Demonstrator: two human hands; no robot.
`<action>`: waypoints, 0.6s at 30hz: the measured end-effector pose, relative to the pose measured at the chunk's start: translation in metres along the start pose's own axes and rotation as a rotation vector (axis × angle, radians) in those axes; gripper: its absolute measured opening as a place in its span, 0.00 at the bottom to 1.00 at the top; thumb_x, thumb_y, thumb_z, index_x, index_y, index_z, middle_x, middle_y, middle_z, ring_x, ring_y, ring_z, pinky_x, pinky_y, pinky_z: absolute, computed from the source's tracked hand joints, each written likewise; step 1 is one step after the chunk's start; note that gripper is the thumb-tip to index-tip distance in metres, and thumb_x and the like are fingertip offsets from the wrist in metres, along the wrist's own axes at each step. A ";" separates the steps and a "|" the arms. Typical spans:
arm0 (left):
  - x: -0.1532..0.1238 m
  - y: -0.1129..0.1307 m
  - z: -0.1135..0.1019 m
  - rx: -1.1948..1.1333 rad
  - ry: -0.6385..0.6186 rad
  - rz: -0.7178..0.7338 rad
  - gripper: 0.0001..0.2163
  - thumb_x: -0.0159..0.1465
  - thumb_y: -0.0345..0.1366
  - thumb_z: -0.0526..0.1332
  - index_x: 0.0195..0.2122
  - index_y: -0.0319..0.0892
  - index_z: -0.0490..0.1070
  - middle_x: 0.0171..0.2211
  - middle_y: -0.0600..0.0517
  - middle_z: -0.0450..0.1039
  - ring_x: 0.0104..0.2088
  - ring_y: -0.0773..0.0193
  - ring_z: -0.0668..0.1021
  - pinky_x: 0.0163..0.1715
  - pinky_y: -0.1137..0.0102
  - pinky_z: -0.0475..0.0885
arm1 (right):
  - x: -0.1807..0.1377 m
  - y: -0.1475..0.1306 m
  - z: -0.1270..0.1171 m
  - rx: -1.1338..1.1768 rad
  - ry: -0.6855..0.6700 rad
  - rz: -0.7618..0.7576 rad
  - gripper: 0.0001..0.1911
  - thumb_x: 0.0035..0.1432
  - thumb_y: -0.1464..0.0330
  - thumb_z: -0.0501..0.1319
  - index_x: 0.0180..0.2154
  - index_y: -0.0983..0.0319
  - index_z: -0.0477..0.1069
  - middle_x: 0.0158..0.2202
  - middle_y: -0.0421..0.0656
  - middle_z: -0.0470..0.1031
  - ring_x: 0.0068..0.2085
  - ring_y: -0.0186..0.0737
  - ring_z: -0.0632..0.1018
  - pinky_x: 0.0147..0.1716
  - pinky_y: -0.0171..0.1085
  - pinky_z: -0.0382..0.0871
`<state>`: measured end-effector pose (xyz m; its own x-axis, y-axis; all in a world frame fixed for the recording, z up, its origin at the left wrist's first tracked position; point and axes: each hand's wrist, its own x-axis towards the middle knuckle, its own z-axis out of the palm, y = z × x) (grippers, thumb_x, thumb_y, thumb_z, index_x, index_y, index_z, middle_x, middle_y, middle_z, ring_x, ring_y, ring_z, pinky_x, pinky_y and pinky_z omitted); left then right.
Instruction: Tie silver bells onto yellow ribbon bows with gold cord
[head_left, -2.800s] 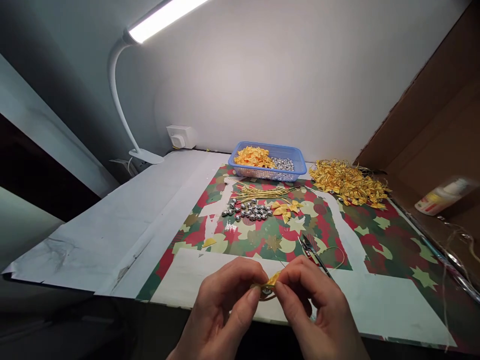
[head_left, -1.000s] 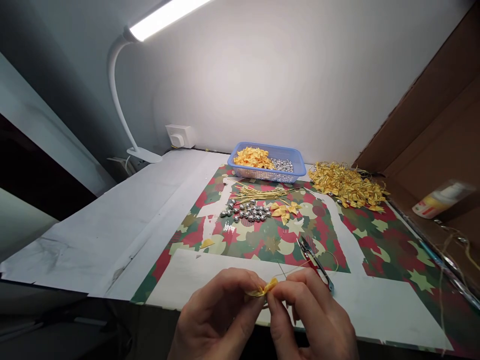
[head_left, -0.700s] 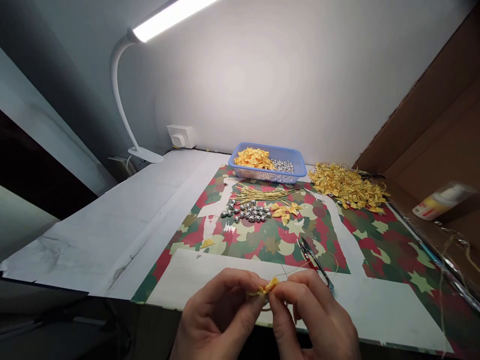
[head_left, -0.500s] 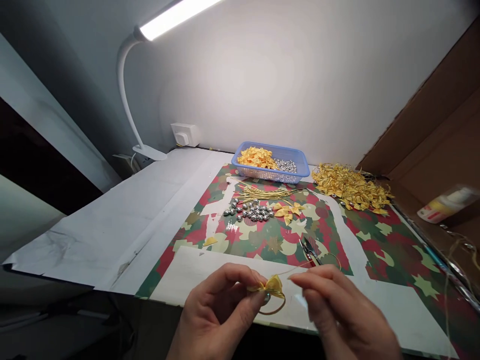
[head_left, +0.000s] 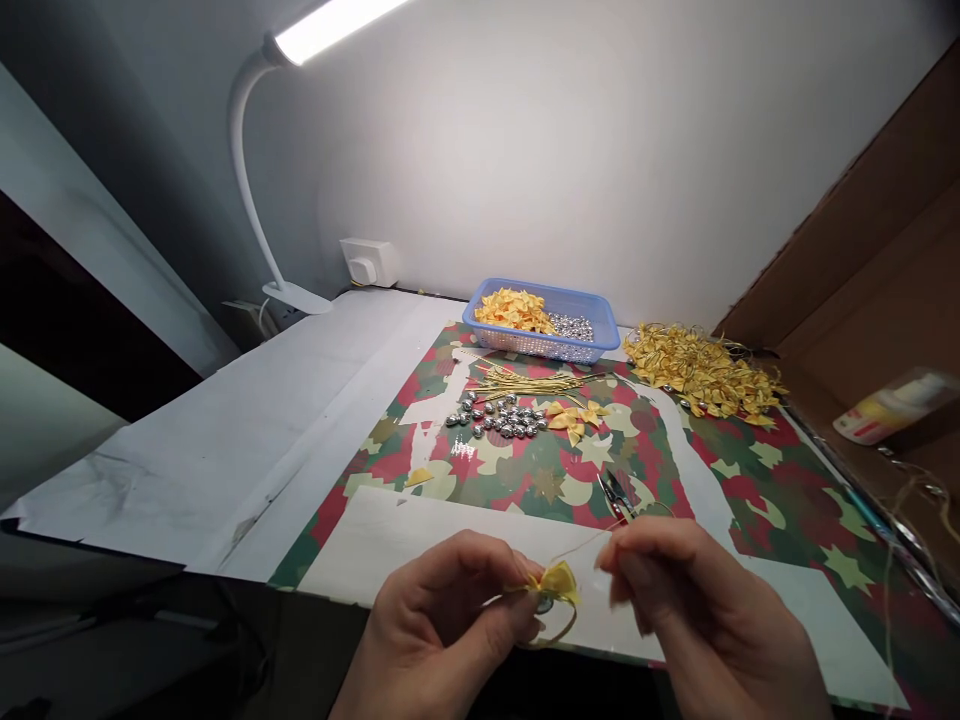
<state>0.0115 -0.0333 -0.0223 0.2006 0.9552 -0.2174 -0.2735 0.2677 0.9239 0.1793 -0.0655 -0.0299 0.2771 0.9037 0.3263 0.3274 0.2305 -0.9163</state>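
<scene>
My left hand [head_left: 465,610] pinches a small yellow ribbon bow [head_left: 559,582] between thumb and fingertips. Just under the bow is a shiny silver ball [head_left: 544,604], a bell or bead, partly covered by the thumb. A loop of gold cord [head_left: 564,632] hangs below it. To the right, my right hand [head_left: 697,610] is closed in a pinch, apart from the bow. A thin pale thread [head_left: 585,545] runs from the bow toward its fingers; the grip itself is partly hidden. Behind that hand lie small thread snips [head_left: 618,496], blades pointing away.
Loose silver balls [head_left: 510,420], a few yellow bows [head_left: 576,420] and gold cords [head_left: 525,382] lie on the patterned mat. A blue basket [head_left: 540,345] holds bows and silver balls. Beside it is a heap of corded bows [head_left: 701,375]. A lamp [head_left: 244,170] and a bottle [head_left: 889,408] flank these.
My right hand has drawn slightly away to the right from the bow. The bow has shifted a little right and down in my left hand's pinch.
</scene>
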 end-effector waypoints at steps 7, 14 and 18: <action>0.003 0.000 -0.005 0.077 -0.049 -0.040 0.05 0.54 0.34 0.75 0.26 0.43 0.81 0.23 0.55 0.77 0.26 0.67 0.77 0.28 0.78 0.74 | 0.027 0.014 -0.002 0.130 -0.549 0.227 0.17 0.74 0.55 0.48 0.38 0.57 0.64 0.29 0.35 0.69 0.24 0.29 0.67 0.25 0.29 0.62; 0.009 -0.004 -0.002 0.185 0.048 0.088 0.03 0.55 0.31 0.72 0.26 0.45 0.81 0.27 0.53 0.82 0.30 0.60 0.81 0.32 0.74 0.76 | 0.006 0.001 0.022 -0.102 -0.262 -0.183 0.14 0.72 0.61 0.51 0.33 0.56 0.66 0.21 0.32 0.64 0.19 0.28 0.64 0.19 0.27 0.58; 0.010 0.001 -0.002 0.044 0.104 0.014 0.06 0.53 0.33 0.76 0.25 0.44 0.80 0.27 0.53 0.81 0.30 0.63 0.80 0.32 0.76 0.77 | -0.016 0.016 0.051 -0.165 0.072 -0.510 0.26 0.75 0.57 0.44 0.23 0.57 0.59 0.11 0.32 0.55 0.09 0.28 0.52 0.05 0.31 0.39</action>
<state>0.0119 -0.0233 -0.0244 0.0980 0.9673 -0.2337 -0.2332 0.2506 0.9396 0.1341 -0.0586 -0.0613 0.1055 0.6637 0.7405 0.5729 0.5681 -0.5908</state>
